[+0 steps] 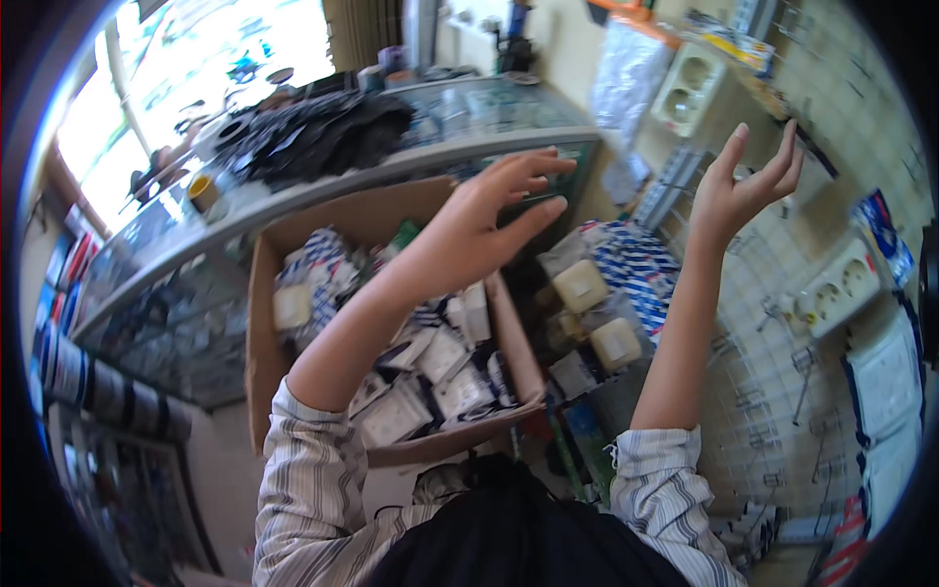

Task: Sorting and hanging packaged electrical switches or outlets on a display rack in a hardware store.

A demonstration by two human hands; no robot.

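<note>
My left hand (488, 224) is raised over the right half of an open cardboard box (469, 440), fingers spread and holding nothing. Inside the box lie several white electrical socket plates (440, 356) and blue-and-white striped packets (323, 268). My right hand (737, 192) is lifted before the wire grid wall rack (741, 418), its fingers apart and nothing in them. Nearest to it is a white two-outlet socket block (689, 88), up and to its left. Whether the fingers touch anything on the rack cannot be made out.
A glass display counter (513, 139) runs behind the box, with crumpled black plastic (323, 136) on top. Right of the box are cream square pieces (579, 286) and more striped packets (634, 257). Wire hooks (803, 367) and another socket strip (840, 286) jut from the rack.
</note>
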